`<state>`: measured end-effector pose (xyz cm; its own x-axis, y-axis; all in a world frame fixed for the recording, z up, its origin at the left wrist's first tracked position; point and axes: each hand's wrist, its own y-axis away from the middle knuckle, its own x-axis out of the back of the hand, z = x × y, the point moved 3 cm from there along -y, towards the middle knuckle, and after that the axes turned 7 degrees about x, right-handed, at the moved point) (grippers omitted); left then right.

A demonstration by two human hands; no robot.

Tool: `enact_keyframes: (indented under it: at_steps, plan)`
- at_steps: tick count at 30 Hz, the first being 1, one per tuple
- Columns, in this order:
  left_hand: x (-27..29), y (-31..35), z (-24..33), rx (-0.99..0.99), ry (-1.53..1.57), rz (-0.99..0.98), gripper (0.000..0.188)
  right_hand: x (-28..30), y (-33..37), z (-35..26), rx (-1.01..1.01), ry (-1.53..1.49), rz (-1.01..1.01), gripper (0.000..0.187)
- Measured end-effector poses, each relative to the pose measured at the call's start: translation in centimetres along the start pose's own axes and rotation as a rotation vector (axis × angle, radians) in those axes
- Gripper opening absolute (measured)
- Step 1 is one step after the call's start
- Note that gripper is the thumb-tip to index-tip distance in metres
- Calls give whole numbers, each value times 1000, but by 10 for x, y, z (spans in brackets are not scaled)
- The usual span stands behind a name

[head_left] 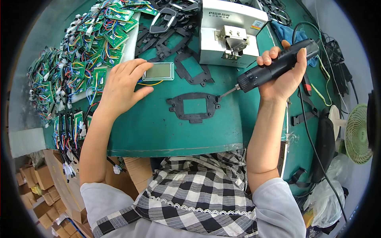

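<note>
checked apron; right fingers grip screwdriver, left fingers spread at display; plastic bag, contents unclear

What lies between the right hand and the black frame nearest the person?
In the head view, the screwdriver: the right hand grips its body, and its bit points toward the frame's right end.
</note>
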<state>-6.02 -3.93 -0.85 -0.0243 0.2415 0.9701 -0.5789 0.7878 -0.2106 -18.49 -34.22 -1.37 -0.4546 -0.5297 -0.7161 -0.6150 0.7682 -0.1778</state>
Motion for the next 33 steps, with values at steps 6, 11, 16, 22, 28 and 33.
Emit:
enact_keyframes:
  at_steps: [6, 11, 16, 22, 28, 33]
  plan:
    - [0, -2, -25, 137, 73, 249, 20, -12, 4, 10, -31, -93, -276, 45]
    - [40, -23, 7, 351, 662, 72, 20, -33, 23, 0, -126, 105, -543, 59]
    - [41, -28, 56, 231, 726, -230, 17, -55, 43, 9, -264, 429, -663, 52]
    - [41, -35, 57, 197, 521, 102, 28, -57, 41, 12, -219, 453, -573, 39]
    - [36, -12, 89, -42, 222, 179, 58, -54, 43, 13, -300, 368, -587, 42]
    - [22, -3, 77, 148, 487, 137, 55, -58, 46, 16, -330, 384, -625, 43]
